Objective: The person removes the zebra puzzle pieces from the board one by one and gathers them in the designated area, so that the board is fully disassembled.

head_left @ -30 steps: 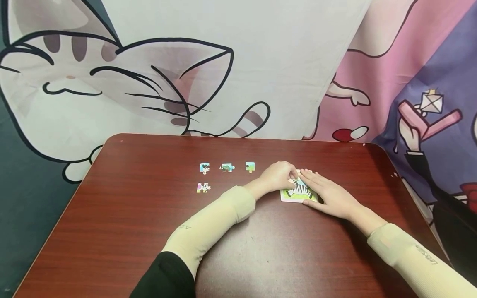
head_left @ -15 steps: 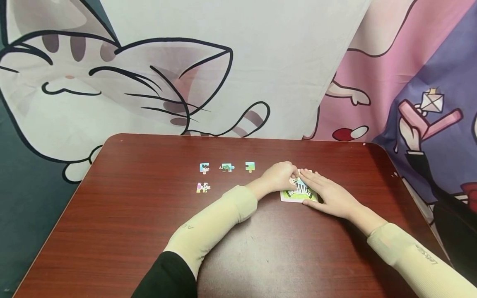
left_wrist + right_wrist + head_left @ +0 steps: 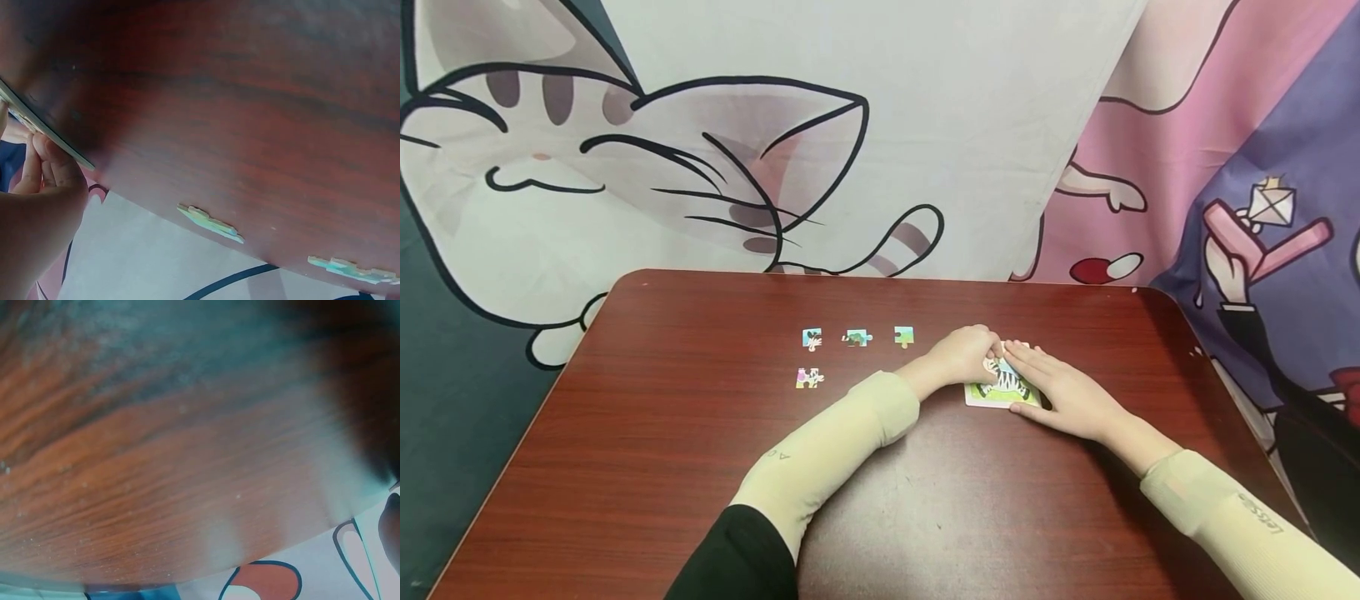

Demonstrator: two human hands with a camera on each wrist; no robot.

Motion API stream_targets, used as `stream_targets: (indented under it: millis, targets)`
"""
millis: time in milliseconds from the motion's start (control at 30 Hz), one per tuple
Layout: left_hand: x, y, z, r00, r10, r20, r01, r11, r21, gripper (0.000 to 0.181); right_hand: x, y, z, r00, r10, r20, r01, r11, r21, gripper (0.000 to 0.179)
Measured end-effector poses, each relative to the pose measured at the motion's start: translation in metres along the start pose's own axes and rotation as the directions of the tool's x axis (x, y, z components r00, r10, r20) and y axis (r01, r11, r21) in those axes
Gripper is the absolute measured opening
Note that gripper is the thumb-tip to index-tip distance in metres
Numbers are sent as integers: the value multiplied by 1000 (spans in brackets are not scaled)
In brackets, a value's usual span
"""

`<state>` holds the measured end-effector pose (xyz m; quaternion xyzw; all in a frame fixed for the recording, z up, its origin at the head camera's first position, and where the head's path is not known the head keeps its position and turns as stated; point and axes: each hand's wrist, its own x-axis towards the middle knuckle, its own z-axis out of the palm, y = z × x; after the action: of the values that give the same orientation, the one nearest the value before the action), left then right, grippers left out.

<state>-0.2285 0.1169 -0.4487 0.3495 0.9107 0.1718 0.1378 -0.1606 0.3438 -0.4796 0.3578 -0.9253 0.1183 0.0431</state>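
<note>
A small square puzzle board with a zebra picture [image 3: 1006, 385] lies flat right of the table's middle. Over its left part bends my left hand [image 3: 957, 355], thumb and fingers curled in a pinch at the picture; the exact bit between the fingertips is hidden. From the right, my right hand [image 3: 1063, 390] lies with nearly straight fingers across the board's right edge, thumb along the near side. In the left wrist view the board appears edge-on [image 3: 62, 145], with the left hand's fingers [image 3: 59, 164] against its face. The right wrist view catches only a dark sliver at its right border.
Left of the hands lie loose jigsaw pieces: a green one [image 3: 903, 335], a blue-green one [image 3: 857, 337], one with a black-and-white figure [image 3: 812, 337] and a pink-and-white one [image 3: 809, 378]. The brown wooden table [image 3: 700, 467] ends at a cartoon-printed curtain [image 3: 970, 150].
Almost nothing differs. The left forearm has shifted very slightly to the right, while both hands stay on the zebra puzzle and the loose pieces lie where they were.
</note>
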Motion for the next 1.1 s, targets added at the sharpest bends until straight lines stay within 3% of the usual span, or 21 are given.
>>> stream_targets:
  millis: [800,1100]
  targets:
    - [-2,1,2,999,3,-48,-4,1000,-19,34,-2,0,1,1000,2,2,-2,1000,6,87]
    - [-4,1,0,990,39,-133,-51,995,-86,21,-1,1,1,1000,-9,-15,9,1000,-2,85]
